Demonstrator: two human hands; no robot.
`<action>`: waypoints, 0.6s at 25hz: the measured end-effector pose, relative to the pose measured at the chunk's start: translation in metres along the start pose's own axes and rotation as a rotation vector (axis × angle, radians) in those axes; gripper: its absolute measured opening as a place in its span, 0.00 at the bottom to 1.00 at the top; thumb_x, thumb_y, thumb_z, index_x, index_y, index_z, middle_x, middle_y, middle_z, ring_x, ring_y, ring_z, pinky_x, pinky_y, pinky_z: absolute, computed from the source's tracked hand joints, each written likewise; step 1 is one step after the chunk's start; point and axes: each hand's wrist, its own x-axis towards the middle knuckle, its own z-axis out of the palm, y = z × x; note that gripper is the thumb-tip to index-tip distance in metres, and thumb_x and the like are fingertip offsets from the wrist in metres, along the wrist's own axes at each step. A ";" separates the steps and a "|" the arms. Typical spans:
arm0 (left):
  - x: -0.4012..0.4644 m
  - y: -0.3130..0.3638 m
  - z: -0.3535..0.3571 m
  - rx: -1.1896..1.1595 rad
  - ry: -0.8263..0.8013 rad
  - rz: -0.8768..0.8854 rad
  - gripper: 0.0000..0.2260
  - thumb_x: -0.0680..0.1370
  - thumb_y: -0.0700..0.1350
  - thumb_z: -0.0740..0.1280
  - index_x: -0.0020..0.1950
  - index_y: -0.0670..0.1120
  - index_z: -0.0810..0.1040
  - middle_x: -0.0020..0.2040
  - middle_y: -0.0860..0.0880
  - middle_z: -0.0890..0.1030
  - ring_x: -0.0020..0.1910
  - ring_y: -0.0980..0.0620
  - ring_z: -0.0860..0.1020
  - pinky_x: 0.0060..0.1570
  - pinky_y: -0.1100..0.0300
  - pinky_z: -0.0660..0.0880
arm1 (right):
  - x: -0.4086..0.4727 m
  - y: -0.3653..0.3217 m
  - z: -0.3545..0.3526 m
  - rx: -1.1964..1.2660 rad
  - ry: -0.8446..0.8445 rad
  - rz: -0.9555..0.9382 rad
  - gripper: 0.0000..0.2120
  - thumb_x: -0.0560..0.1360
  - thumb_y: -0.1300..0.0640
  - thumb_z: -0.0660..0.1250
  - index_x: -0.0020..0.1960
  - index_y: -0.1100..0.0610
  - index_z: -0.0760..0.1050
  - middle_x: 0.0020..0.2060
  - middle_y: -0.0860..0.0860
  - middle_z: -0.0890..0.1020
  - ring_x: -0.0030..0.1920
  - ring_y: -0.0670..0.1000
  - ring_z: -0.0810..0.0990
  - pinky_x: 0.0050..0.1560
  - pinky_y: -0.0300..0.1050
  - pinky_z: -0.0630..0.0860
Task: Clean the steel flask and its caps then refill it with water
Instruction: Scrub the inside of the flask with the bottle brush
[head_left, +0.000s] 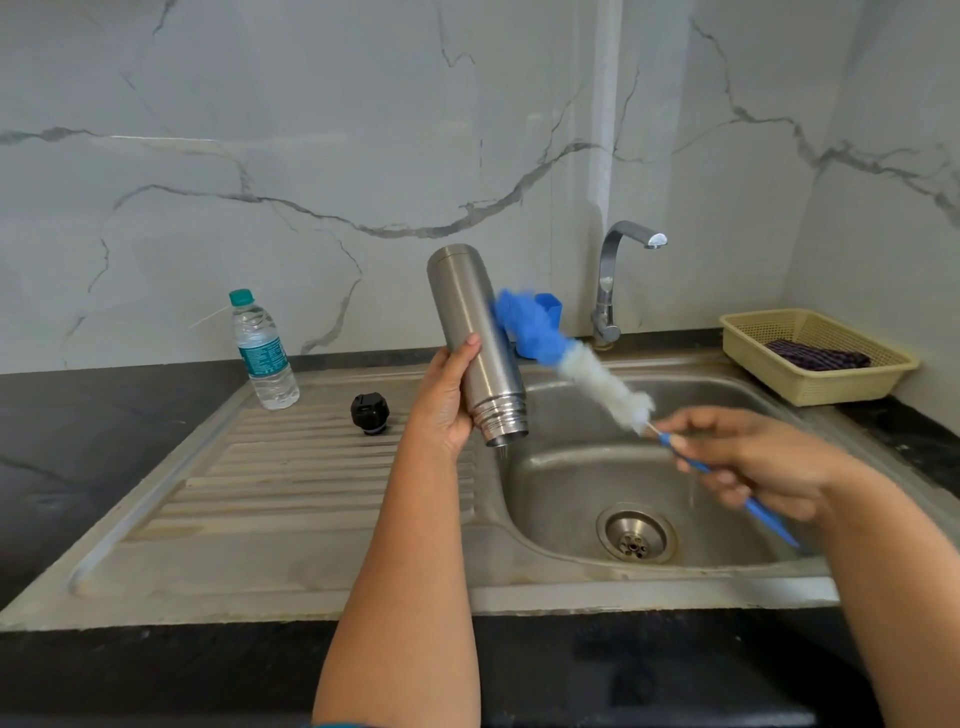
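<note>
Left hand (441, 405) clamped around lower half of steel flask (475, 343), held mouth-down above left rim of sink (571, 582). Right hand (753, 457) pinching blue handle of bottle brush (576, 364), bristles just beside flask body, outside it. Black cap (369, 413) standing on drainboard, near back edge.

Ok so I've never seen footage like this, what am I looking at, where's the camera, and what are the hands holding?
It is one wide picture from a camera worn on a person's head, looking down at their own bare hands over a steel sink. The left hand grips a steel flask mouth down, water dripping from it. The right hand holds a bottle brush by its blue handle, outside the flask. On the draining board sit a black cap and a plastic water bottle. A tap and a yellow basket stand behind.
</note>
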 end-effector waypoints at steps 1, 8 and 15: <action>-0.002 -0.001 0.004 0.011 -0.001 -0.008 0.29 0.71 0.48 0.76 0.68 0.40 0.71 0.58 0.39 0.80 0.54 0.43 0.81 0.51 0.47 0.80 | 0.015 -0.008 0.011 0.032 0.031 -0.056 0.10 0.75 0.63 0.65 0.56 0.60 0.77 0.35 0.55 0.73 0.24 0.44 0.62 0.20 0.34 0.60; -0.006 0.002 0.006 -0.145 0.034 -0.010 0.21 0.77 0.47 0.69 0.67 0.43 0.69 0.59 0.40 0.80 0.59 0.42 0.80 0.60 0.43 0.77 | 0.010 0.005 0.005 -0.013 -0.018 -0.005 0.09 0.75 0.63 0.66 0.56 0.60 0.77 0.34 0.54 0.74 0.25 0.44 0.61 0.20 0.34 0.59; -0.008 0.002 0.010 0.066 0.063 0.039 0.28 0.69 0.46 0.76 0.67 0.42 0.73 0.59 0.41 0.81 0.60 0.42 0.80 0.60 0.42 0.77 | 0.015 -0.016 -0.010 -0.320 0.171 -0.056 0.10 0.76 0.61 0.68 0.57 0.58 0.79 0.33 0.52 0.77 0.24 0.43 0.65 0.22 0.34 0.62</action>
